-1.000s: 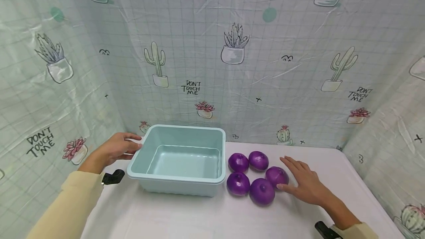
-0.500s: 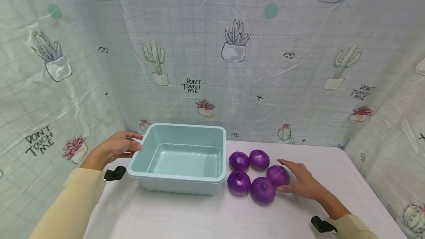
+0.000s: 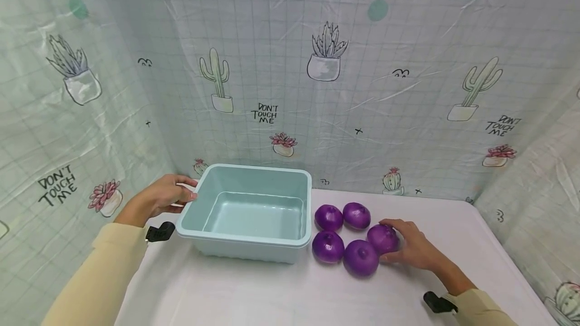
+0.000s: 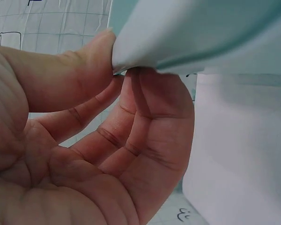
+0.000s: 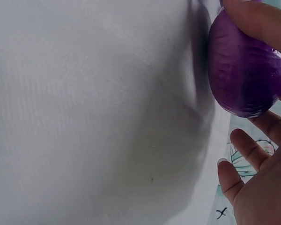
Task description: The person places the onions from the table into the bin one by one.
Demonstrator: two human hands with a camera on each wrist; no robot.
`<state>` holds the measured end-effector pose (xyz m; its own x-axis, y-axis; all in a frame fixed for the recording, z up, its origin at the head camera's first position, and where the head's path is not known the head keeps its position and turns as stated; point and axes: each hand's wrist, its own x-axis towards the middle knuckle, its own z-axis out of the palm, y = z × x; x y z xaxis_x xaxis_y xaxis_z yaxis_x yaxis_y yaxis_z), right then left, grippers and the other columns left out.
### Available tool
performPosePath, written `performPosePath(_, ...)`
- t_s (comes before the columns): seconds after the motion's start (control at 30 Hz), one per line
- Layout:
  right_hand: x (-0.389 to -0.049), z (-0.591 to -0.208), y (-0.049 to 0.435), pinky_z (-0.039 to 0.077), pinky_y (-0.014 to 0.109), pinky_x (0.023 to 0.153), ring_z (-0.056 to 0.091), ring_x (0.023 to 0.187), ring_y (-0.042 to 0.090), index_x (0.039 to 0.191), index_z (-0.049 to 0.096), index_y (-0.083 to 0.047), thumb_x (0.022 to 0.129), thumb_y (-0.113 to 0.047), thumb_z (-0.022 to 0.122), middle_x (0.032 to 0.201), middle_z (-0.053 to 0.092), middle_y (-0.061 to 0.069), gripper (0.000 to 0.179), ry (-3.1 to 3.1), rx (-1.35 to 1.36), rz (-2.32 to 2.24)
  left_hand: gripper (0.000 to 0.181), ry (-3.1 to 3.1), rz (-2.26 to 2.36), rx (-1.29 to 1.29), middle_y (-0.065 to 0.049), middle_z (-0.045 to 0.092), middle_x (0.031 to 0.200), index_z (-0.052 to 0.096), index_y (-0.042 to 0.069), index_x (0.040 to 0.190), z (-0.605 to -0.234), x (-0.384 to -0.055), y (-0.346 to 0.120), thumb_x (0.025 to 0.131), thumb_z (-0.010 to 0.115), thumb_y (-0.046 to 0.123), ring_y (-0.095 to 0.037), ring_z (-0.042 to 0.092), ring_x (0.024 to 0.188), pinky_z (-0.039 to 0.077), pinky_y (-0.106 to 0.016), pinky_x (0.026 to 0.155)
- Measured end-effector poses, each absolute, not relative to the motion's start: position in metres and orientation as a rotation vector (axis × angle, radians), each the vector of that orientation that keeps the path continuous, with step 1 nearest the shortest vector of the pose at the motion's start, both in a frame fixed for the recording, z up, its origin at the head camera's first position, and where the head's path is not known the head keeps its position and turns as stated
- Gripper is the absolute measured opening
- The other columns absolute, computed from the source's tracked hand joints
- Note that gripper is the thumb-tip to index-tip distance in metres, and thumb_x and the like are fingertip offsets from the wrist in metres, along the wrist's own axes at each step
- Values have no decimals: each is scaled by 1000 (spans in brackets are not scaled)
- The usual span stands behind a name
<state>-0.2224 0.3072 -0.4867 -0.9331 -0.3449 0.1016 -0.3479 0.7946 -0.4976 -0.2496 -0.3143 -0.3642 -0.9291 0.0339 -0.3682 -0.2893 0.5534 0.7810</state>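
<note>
Onion (image 3: pixel 382 239) nearest the tabletop's (image 3: pixel 446 218) right edge sits inside the right hand's (image 3: pixel 417 251) grip: thumb on its near side, fingers on its far side, spread onion-wide, looks pinched. Can't tell if it's off the tabletop. Roundish, no clear long axis. Other onions (image 3: pixel 361 258) just left. Further left, tub (image 3: pixel 249 251) near far edge; left hand (image 3: pixel 164 196) pinches its left rim, fingers only rim-thick apart.
</note>
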Motion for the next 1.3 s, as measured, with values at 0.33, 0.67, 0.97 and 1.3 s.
performPosePath(0.33,-224,-474,313,46,54,91,51,118,31,138,59,-13,66,-41,97,134,66,10,85,-2902,590,823,64,2422,1331,-237,-12,67,118,37,-5,154,-361,-249,-317,100,67,12,-22,65,97,57,-36,80)
performPosePath(0.67,-222,-451,315,49,55,92,45,121,27,136,57,-14,69,-31,97,130,62,7,80,-2863,615,911,64,2423,1334,-238,-13,67,119,38,-5,153,-361,-247,-318,99,68,13,-22,65,97,57,-36,79)
performPosePath(0.97,-216,-432,305,50,49,92,43,121,20,136,57,-16,69,-30,97,129,60,4,79,-2813,689,910,64,2414,1348,-242,-16,66,120,37,-5,153,-362,-246,-317,99,68,12,-23,67,96,59,-37,79)
performPosePath(1.3,-213,-411,288,48,49,92,45,121,15,138,55,-22,72,-30,95,135,58,3,78,-2805,759,940,64,2401,1355,-252,-15,65,122,36,-3,155,-363,-249,-310,100,66,12,-23,68,97,59,-37,79)
